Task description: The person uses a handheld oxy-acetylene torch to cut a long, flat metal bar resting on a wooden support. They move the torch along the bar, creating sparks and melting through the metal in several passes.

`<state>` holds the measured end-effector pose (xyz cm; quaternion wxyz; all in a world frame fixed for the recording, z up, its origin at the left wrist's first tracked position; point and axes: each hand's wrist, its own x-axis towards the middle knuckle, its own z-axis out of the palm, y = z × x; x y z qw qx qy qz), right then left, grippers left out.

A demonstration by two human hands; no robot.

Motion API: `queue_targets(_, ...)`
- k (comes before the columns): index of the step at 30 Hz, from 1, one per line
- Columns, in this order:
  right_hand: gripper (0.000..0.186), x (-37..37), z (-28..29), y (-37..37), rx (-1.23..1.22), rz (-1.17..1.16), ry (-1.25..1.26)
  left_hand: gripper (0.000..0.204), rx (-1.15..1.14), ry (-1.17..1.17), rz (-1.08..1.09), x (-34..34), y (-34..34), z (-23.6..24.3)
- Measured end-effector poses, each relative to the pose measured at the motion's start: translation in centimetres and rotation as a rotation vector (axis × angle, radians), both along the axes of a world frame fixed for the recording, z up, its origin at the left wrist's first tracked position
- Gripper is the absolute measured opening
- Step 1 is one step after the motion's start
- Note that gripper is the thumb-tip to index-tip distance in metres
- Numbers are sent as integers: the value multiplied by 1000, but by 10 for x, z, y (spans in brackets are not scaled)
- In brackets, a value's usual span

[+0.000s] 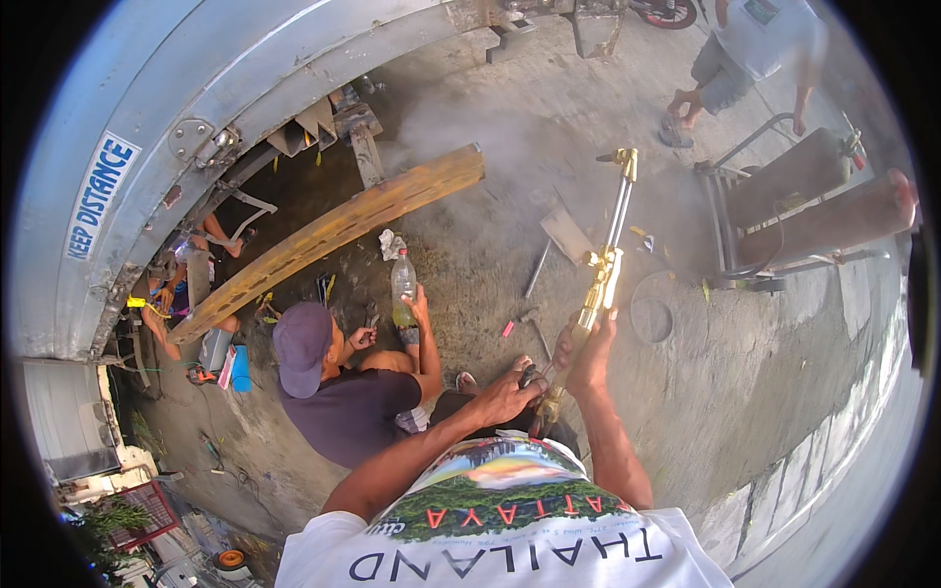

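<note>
A brass-and-steel cutting torch (pixel 600 279) slants up and away in front of me, its angled head pointing left at the far end. My right hand (pixel 590 355) is wrapped round its handle. My left hand (pixel 508 397) is closed at the torch's rear end, beside a dark knob; its fingertips are partly hidden. To my left a crouching person in a purple cap (pixel 304 348) grips a clear bottle (pixel 403 286) of yellowish liquid. Beyond that person lies a long, rusty yellow beam (pixel 343 235) with slots along it.
Gas cylinders (pixel 823 216) lie tilted on a trolley (pixel 725 211) at the right, near a standing person (pixel 755 49). On the concrete are a metal plate (pixel 567 235), a hammer (pixel 534 318) and a loop of hose (pixel 652 309). A grey vehicle body (pixel 225 78) borders the left. Smoke drifts over the middle.
</note>
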<state>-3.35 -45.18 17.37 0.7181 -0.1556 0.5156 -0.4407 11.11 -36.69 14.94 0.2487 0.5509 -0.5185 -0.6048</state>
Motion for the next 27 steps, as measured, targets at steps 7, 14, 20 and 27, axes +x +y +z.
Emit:
queue_targets(7,72,28,-9,-2,32,-25,30,32,-396,-251,-349,36,-2,-43)
queue_targets(14,74,45,-11,-1,30,-52,-20,52,266,-20,-381,66,-47,-26)
queue_targets(20,69,60,-5,-1,-36,-78,-83,63,-83,-411,-103,104,-169,-41)
queue_targets(27,71,83,-6,-3,-63,-96,-82,38,-314,-394,-118,94,-300,-34)
